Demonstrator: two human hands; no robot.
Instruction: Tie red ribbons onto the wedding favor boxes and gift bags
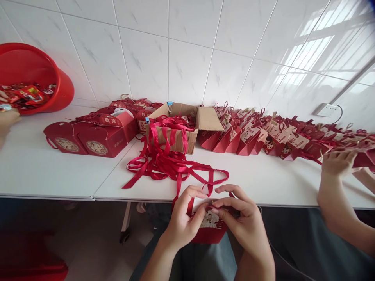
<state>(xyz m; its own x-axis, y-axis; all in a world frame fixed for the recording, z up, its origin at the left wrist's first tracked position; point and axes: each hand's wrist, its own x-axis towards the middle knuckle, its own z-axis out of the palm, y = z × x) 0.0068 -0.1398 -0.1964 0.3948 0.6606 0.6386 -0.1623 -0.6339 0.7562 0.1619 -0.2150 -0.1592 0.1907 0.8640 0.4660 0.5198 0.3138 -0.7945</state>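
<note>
A small red gift box (206, 235) with a white printed panel rests at my lap, just below the table's front edge. Red ribbon (209, 188) runs from the table down to its top. My left hand (186, 220) curls at the box's left side, its thumb and fingers pinching the ribbon. From the right, my right hand (241, 214) grips the ribbon between thumb and fingers, close to the left thumb. The ribbon's exact course between the fingertips is partly hidden. Behind both hands lies a loose tangle of ribbon (164, 166).
An open cardboard box (187, 141) holds more ribbon. Left of it stand red handled boxes (101, 136); several finished-looking gift boxes (246, 136) line the wall at right. A red bucket (63, 88) holds wrapped sweets. Other people's hands (336, 164) work at both table ends.
</note>
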